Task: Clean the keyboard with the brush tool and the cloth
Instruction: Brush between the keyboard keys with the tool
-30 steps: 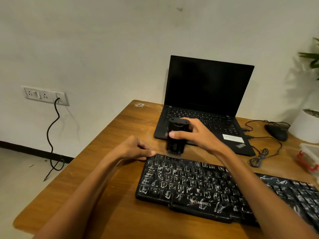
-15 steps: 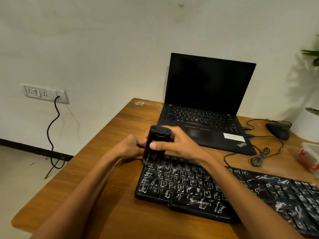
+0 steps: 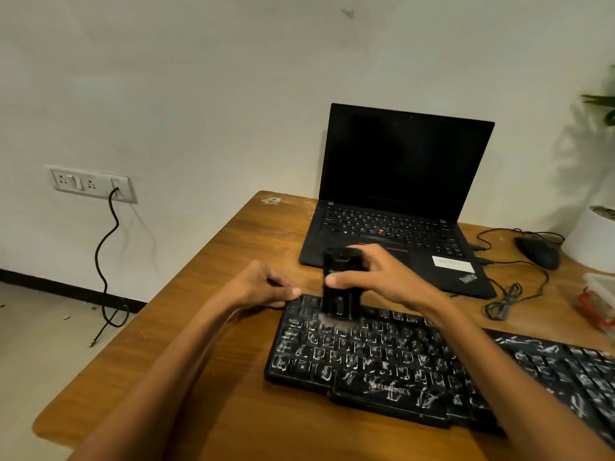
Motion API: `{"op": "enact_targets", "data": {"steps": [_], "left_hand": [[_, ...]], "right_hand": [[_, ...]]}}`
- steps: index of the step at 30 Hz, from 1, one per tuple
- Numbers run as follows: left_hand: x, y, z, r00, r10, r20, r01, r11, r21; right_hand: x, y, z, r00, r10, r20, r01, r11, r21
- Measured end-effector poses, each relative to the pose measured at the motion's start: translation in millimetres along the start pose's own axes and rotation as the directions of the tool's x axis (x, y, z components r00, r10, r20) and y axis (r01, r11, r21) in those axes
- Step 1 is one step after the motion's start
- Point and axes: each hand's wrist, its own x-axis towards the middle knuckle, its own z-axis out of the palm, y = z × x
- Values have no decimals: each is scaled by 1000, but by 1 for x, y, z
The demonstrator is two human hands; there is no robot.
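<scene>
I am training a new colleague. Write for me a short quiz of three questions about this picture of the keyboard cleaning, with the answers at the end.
1. True or false: the right hand holds the brush tool upright with its bristles on the keyboard.
2. Where does the left hand rest? A) on the laptop B) at the keyboard's far left corner C) on the mouse
3. Fill in: the keys toward the near edge are covered with white ____.

Key
1. True; the bristles touch the upper left rows.
2. B
3. Smears. What the substance is cannot be told.
</scene>
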Motion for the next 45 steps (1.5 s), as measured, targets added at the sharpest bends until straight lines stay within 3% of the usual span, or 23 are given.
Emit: {"op": "enact_targets", "data": {"steps": [3,6,9,12,16,19,22,26,28,32,34,37,40,45], "left_hand": [[-11,1,-1,999,42,-24,-41,998,56],[-24,-5,-7,1000,-6,24,4,994,105],[-33,-11,-7,993,-91,80,93,995,-19],[-36,-15,-6,984,-155,83,164,979,-118],[-36,-14,-7,980,-176,90,190,966,-174],[-36,-14,-6,979,-184,91,200,957,-209],[-36,-14,-7,978,-189,91,205,952,-228],[-38,-14,-6,978,-191,89,206,954,-219],[-39,-14,-6,977,-190,92,207,953,-223],[-40,-13,-7,977,-191,97,209,951,-228],[-39,-14,-6,976,-199,92,216,947,-236],[-38,-13,-6,975,-201,92,218,946,-239],[-39,-14,-5,979,-188,81,202,951,-234],[-36,-18,-6,980,-185,77,199,950,-241]], "right_hand": [[-14,1,-23,996,-8,-93,14,997,74],[-10,2,-7,993,-11,-116,37,973,229],[0,9,4,994,37,-102,-20,987,159],[9,13,2,970,24,-243,15,988,156],[12,12,11,992,52,-115,-35,990,139],[17,11,7,976,6,-218,21,993,119],[21,8,15,995,32,-97,-21,993,112],[31,1,24,971,-68,-228,84,994,65],[31,-6,31,983,-72,-167,93,989,119],[22,-5,14,1000,-27,-10,26,998,-63],[18,-4,-4,1000,-7,-18,5,993,-116],[21,-8,3,995,-73,-62,73,997,-12],[28,-13,31,994,-106,23,106,994,4],[16,-3,0,996,19,82,-11,996,-87]]}}
